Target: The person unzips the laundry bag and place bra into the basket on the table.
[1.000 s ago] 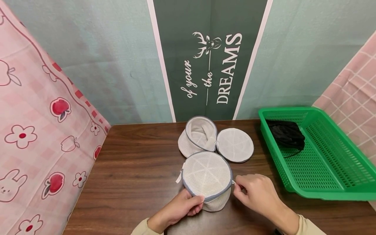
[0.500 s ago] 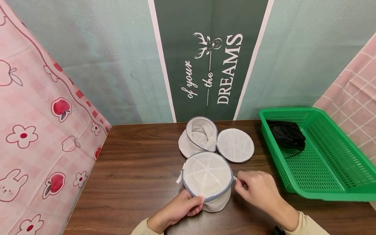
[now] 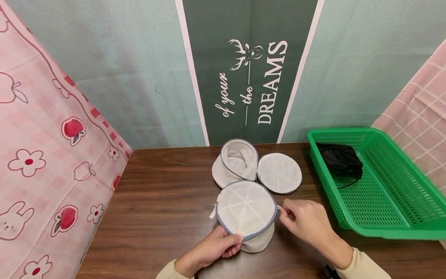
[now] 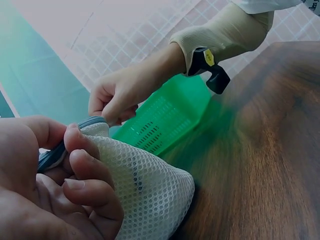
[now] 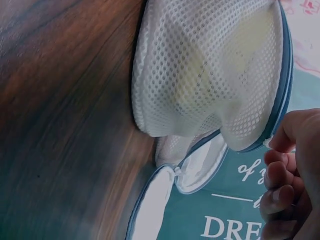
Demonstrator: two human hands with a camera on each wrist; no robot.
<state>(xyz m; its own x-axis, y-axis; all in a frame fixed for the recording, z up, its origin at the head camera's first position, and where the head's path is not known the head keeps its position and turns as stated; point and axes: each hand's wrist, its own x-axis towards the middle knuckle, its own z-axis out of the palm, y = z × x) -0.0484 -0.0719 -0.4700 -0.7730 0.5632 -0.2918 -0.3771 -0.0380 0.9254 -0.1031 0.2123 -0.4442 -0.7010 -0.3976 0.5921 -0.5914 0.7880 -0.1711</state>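
A white mesh laundry bag (image 3: 245,209) with a grey-blue zipper rim stands on the table in front of me, its round lid over the top. My left hand (image 3: 223,242) grips the rim at the near left, thumb on top. At the right side of the rim, my right hand (image 3: 308,223) pinches the small white zipper pull (image 5: 267,142). Something pale yellow shows through the mesh in the right wrist view. Behind it lies a second mesh laundry bag (image 3: 223,172), unzipped, with its round lid (image 3: 280,173) folded out to the right.
A green plastic basket (image 3: 393,230) stands at the right, a black cloth item (image 3: 339,159) inside it. The brown wooden table (image 3: 156,201) extends left of the bags. Printed cloths hang at the back and both sides.
My right hand has moved slightly away from me along the rim with the zipper pull, and the rim there is drawn to a point. My left hand has stayed in place.
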